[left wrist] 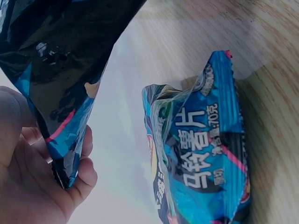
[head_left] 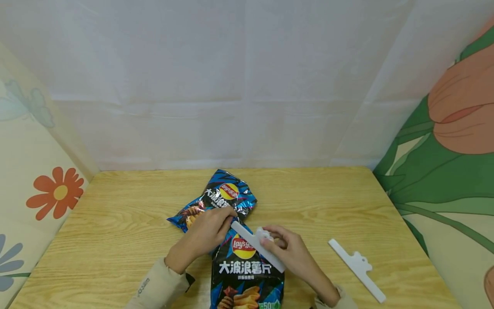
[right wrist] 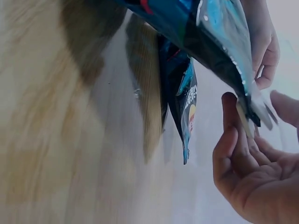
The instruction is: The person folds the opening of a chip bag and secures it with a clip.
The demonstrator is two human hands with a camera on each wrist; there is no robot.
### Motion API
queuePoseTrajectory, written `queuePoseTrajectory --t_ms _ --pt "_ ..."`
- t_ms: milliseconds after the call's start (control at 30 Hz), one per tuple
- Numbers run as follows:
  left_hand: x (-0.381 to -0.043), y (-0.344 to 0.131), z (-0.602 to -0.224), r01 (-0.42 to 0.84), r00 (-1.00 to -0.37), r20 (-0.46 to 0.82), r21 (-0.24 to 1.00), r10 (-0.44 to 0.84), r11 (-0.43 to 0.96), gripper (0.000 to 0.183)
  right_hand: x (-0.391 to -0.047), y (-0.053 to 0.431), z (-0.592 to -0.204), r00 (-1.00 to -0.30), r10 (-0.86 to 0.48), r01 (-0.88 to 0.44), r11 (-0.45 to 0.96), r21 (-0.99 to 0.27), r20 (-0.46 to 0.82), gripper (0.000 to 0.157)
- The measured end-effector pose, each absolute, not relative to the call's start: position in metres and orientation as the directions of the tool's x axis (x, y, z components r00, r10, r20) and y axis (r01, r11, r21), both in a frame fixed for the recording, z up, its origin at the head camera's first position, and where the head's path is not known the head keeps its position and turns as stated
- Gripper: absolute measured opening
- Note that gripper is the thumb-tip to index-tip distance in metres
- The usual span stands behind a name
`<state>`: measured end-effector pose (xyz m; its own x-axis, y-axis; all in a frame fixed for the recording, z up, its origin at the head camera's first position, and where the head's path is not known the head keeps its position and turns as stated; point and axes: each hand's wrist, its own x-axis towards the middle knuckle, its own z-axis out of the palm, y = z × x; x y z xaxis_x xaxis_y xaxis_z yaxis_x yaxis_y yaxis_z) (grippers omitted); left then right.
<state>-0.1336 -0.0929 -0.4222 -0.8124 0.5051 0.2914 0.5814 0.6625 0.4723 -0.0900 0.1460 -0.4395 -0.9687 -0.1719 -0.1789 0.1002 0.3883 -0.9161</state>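
The front potato chip bag (head_left: 247, 274), black and blue with a yellow-red logo, has its top end raised between both hands. My left hand (head_left: 206, 229) grips the bag's upper left corner; the left wrist view shows the fingers curled around that folded corner (left wrist: 65, 163). In my right hand (head_left: 293, 253) a white bag clip (head_left: 247, 236) is pinched by its handle between thumb and fingers. The clip lies slantwise across the bag's top. In the right wrist view its jaws stand apart, with the bag's edge (right wrist: 250, 112) between them.
A second chip bag (head_left: 231, 189) of the same kind lies behind the left hand. Another white bag clip (head_left: 356, 268) rests on the wooden table (head_left: 115, 223) to the right. A white cloth (head_left: 239, 86) hangs along the table's back edge, with flower-printed panels at both sides.
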Motion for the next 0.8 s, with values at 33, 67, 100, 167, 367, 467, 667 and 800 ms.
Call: queuePoseTrajectory --t_ms 33,67,100,167,367,467,667,800 --pt "-0.134 -0.093 -0.422 0.583 -0.811 0.294 0.470 0.505 0.663 0.013 -0.089 0.148 -0.440 -0.966 -0.187 0.094 0.396 -0.913 -0.181 0.046" --pt "-0.134 -0.093 -0.422 0.584 -0.811 0.297 0.467 0.505 0.663 0.013 -0.088 0.149 -0.441 -0.962 -0.201 0.088 0.406 -0.910 -0.183 0.045" --pt "-0.134 -0.093 -0.422 0.587 -0.809 0.300 0.464 0.505 0.664 0.014 -0.088 0.151 -0.441 -0.959 -0.219 0.079 0.414 -0.907 -0.183 0.045" --pt "-0.134 -0.093 -0.422 0.590 -0.807 0.305 0.458 0.507 0.664 0.014 -0.087 0.154 -0.442 -0.951 -0.243 0.073 0.428 -0.901 -0.192 0.043" --pt "-0.135 -0.094 -0.422 0.593 -0.805 0.301 0.449 0.511 0.669 0.017 -0.084 0.163 -0.444 -0.930 -0.301 0.065 0.430 -0.901 -0.210 0.040" --pt "-0.135 -0.094 -0.422 0.589 -0.808 0.295 0.450 0.511 0.671 0.018 -0.083 0.167 -0.445 -0.917 -0.339 0.055 0.414 -0.908 -0.210 0.037" --pt "-0.135 -0.095 -0.423 0.591 -0.806 0.296 0.453 0.512 0.668 0.020 -0.083 0.171 -0.445 -0.903 -0.372 0.050 0.408 -0.911 -0.216 0.038" --pt "-0.136 -0.094 -0.424 0.591 -0.806 0.297 0.453 0.512 0.667 0.021 -0.083 0.172 -0.445 -0.905 -0.371 0.034 0.424 -0.905 -0.207 0.037"
